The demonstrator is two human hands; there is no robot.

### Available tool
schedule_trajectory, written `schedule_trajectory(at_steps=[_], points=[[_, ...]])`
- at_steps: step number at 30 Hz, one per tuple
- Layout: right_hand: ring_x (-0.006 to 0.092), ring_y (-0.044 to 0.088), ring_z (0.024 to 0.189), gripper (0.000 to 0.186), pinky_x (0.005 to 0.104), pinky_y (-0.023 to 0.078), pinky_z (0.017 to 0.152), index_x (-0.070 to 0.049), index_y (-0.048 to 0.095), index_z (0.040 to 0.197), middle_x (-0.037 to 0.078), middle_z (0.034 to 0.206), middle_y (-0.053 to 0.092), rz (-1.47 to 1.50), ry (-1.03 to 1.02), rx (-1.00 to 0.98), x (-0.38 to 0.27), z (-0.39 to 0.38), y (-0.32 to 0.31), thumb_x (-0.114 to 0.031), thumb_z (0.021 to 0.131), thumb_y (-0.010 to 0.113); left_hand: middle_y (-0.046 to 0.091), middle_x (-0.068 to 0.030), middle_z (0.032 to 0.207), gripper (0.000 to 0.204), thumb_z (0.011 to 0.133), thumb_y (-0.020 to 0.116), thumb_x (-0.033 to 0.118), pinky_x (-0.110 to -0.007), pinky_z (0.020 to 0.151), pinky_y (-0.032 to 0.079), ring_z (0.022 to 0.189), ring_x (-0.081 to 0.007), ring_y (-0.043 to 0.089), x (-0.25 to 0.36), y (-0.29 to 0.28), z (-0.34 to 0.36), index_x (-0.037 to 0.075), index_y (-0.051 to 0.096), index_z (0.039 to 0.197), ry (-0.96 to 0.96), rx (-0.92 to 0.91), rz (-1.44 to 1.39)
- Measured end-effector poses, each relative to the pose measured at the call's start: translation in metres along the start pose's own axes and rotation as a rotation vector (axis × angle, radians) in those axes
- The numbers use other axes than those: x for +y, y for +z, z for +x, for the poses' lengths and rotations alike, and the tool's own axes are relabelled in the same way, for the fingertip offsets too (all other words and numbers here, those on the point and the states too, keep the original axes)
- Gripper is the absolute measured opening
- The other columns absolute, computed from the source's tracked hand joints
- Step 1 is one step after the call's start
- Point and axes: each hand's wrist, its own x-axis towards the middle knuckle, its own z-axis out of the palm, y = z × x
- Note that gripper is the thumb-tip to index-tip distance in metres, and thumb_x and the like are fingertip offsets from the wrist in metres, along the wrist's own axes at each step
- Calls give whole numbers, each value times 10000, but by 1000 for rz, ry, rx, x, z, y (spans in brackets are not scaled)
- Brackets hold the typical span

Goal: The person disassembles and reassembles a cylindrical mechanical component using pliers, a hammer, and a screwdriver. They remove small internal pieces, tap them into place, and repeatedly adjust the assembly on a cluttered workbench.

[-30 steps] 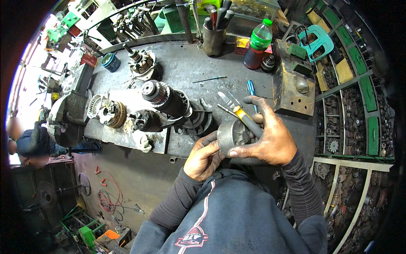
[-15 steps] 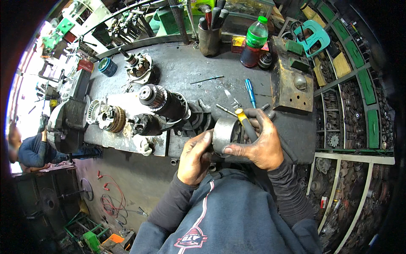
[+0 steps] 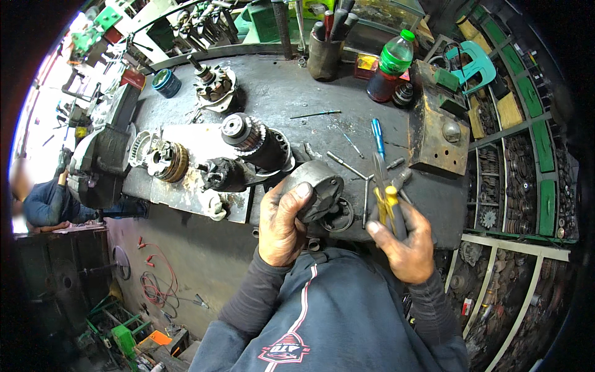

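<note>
My left hand (image 3: pixel 282 223) grips a grey metal drum-shaped housing (image 3: pixel 317 189), tilted above the bench's near edge, thumb across its wall. My right hand (image 3: pixel 406 242) is closed around pliers with yellow and dark handles (image 3: pixel 389 201). Their jaws point up and away, apart from the housing. Just below the housing is a dark round ring part (image 3: pixel 339 217); whether it touches the housing I cannot tell. Beside the pliers lies a T-shaped metal wrench (image 3: pixel 352 165), and beyond their jaws a blue-handled screwdriver (image 3: pixel 377 139).
On the bench (image 3: pixel 279 87), a copper-wound armature (image 3: pixel 251 139), a coil rotor (image 3: pixel 214 87) and a slip-ring part (image 3: pixel 166 162) stand left. A green-capped bottle (image 3: pixel 390 68) and a rusty metal box (image 3: pixel 437 124) are at right. A vise (image 3: pixel 102 161) and another person (image 3: pixel 46 198) are far left.
My right hand has drawn right, away from the housing, turning the pliers so their jaws show. My left hand has tilted the housing, uncovering the dark ring part. The view has shifted slightly.
</note>
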Motion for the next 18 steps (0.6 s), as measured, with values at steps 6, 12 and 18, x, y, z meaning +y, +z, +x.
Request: schedule_trajectory(at_steps=[6, 12, 18], points=[[378, 633, 864, 367, 404, 507, 802, 63, 639, 1084, 202, 972, 629, -240, -246, -181, -14, -15, -7, -237, 910, 760, 645, -154, 1265, 654, 815, 781, 324, -337, 1004, 474, 1123, -205, 627, 12, 3, 0, -94, 621, 1292, 151, -9, 169], [415, 666, 995, 374, 430, 520, 889, 73, 638, 1145, 239, 1086, 662, -189, -253, -203, -28, -18, -2, -208, 918, 734, 597, -140, 1332, 577, 773, 809, 311, -346, 1030, 448, 1180, -228, 590, 29, 14, 2, -67, 692, 1193, 323, -31, 325], [444, 660, 1024, 418, 446, 519, 916, 99, 634, 1146, 268, 1105, 664, -201, -310, -197, -32, -17, -5, -238, 920, 734, 598, -176, 1290, 586, 732, 810, 363, -398, 1041, 434, 1202, -270, 568, 33, 18, 2, -48, 725, 1140, 460, -7, 503]])
